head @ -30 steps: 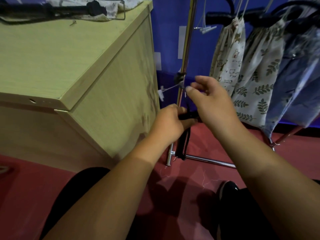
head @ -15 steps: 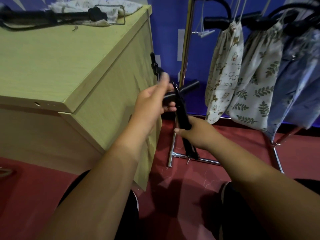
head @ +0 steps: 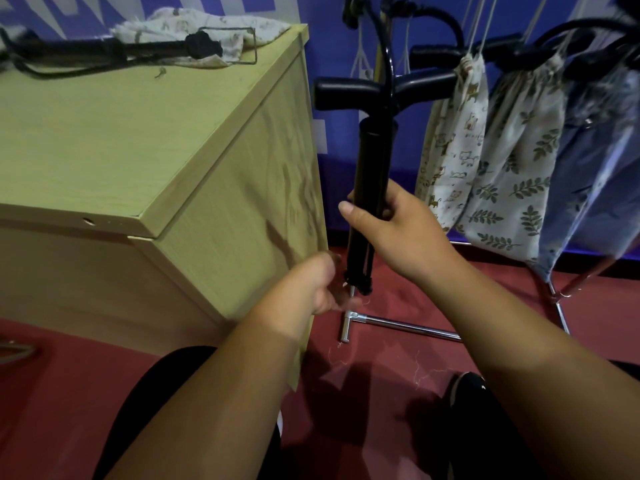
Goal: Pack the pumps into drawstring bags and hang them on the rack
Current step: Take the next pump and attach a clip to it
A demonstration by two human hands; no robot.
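A black hand pump (head: 372, 168) stands upright in front of me, its T-handle at the top and a hose looping above it. My right hand (head: 394, 226) grips the pump's barrel at mid-height. My left hand (head: 320, 289) is curled at the pump's lower end, where the foot piece is; what its fingers hold is hidden. A second black pump (head: 114, 51) lies on the wooden cabinet (head: 131, 140) beside an empty printed bag (head: 207, 29). Three filled drawstring bags (head: 512, 168) hang on the rack (head: 398, 323) to the right.
The cabinet's corner stands close to my left hand. The rack's chrome base bar lies on the red floor just below the pump. My shoe (head: 467, 393) and dark trouser leg (head: 166, 393) are at the bottom. A blue wall is behind.
The pump has been turned upright and raised. My right hand moved up onto the barrel, and my left hand dropped from the handle end to the pump's foot.
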